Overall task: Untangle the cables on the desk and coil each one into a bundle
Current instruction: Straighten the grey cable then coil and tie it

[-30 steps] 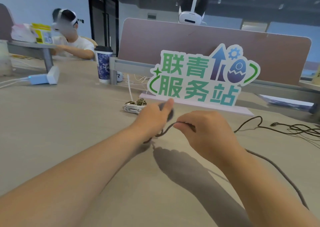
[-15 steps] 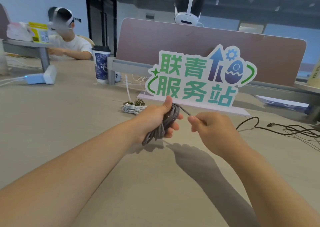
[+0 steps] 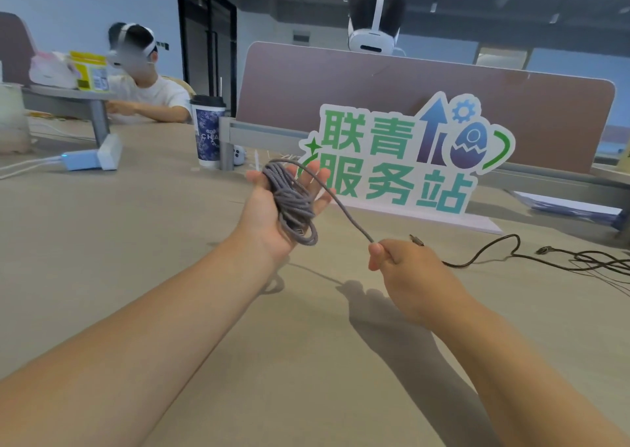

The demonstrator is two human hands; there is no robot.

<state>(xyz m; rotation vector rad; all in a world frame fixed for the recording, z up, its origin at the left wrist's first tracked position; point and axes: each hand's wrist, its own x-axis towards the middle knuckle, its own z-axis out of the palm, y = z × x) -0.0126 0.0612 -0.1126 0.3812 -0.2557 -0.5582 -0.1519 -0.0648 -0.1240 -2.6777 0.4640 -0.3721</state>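
while the left hand (image 3: 272, 208) cradles the grey cable (image 3: 293, 204) coil with fingers spread, the right hand (image 3: 405, 269), pinched on its tail, should wrap snugly, keeping tension.

In my left hand (image 3: 272, 208) the coiled cable (image 3: 293, 204) lies above the desk (image 3: 136, 259), its free end going right to my right hand (image 3: 405, 269), with the sign (image 3: 402, 160) behind and loose cables (image 3: 579, 259) at right.
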